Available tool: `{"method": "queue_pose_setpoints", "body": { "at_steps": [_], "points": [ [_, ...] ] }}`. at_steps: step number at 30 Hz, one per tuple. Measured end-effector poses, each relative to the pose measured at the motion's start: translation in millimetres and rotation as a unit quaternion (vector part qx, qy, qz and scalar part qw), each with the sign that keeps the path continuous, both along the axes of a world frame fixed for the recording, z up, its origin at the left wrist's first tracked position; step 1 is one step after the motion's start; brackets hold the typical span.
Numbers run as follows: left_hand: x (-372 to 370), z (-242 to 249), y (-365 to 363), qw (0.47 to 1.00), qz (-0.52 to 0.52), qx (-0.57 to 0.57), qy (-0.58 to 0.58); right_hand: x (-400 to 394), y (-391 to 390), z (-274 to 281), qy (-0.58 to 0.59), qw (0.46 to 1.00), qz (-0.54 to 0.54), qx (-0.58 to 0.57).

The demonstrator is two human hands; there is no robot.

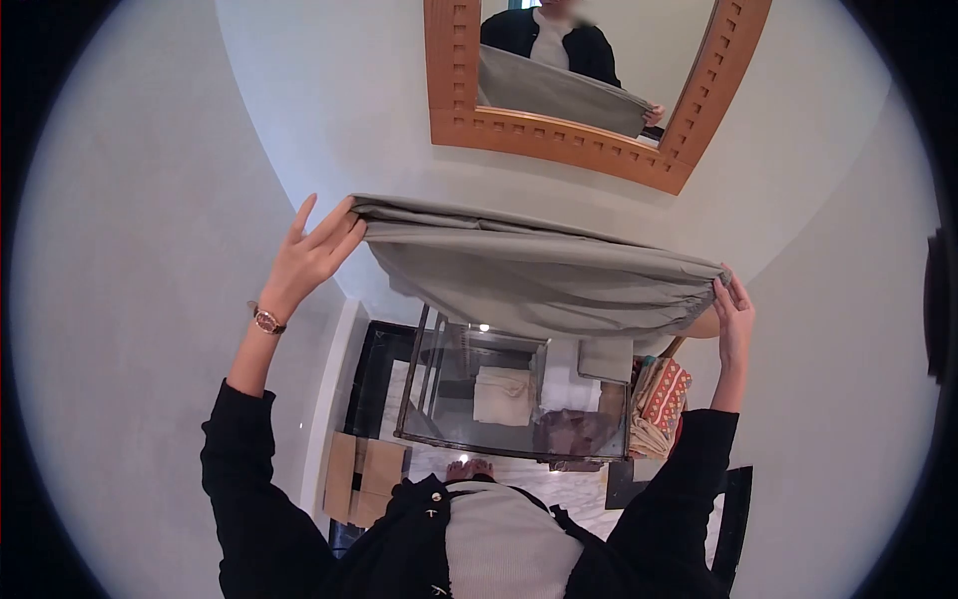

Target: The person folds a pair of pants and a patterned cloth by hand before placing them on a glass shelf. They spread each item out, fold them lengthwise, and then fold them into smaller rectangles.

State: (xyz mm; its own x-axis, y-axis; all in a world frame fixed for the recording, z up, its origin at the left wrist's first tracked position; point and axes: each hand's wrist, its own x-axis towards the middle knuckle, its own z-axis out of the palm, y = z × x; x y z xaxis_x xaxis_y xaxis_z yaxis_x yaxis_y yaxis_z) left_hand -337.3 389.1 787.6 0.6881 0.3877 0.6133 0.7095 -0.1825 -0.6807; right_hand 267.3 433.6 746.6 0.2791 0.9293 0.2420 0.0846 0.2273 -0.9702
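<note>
A grey-green cloth (529,270) is stretched out in the air between my two hands, its upper edge folded and its lower part hanging in a curve. My left hand (317,250) pinches its left corner, with one finger raised away from the fabric. At the gathered right end, my right hand (733,299) grips the cloth, which sits slightly lower there. Beneath the cloth stands a glass-topped table (449,424) with a dark frame, partly hidden by the fabric. Folded light cloth (502,394) shows through the glass.
A wood-framed mirror (559,135) hangs on the wall ahead and reflects a person with the cloth. Patterned fabric (662,394) lies at the table's right. A cardboard piece (364,479) is on the floor at lower left. Walls rise on both sides.
</note>
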Motion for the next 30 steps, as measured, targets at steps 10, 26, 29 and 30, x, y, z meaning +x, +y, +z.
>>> {"method": "queue_pose_setpoints", "body": {
  "at_steps": [10,26,29,30],
  "points": [
    [14,32,-32,0.968,-0.1,-0.143,-0.182,9,-23,22,0.009,0.999,0.033,0.042],
    [13,-319,62,0.683,0.194,-0.583,-0.394,21,7,-251,-0.105,0.969,0.027,-0.22],
    [8,-324,84,0.701,0.152,-0.578,-0.39,16,3,-242,-0.046,0.978,0.079,-0.188],
    [6,-326,86,0.711,0.128,-0.569,-0.393,15,2,-243,-0.06,0.977,0.052,-0.196]
  ]
}}
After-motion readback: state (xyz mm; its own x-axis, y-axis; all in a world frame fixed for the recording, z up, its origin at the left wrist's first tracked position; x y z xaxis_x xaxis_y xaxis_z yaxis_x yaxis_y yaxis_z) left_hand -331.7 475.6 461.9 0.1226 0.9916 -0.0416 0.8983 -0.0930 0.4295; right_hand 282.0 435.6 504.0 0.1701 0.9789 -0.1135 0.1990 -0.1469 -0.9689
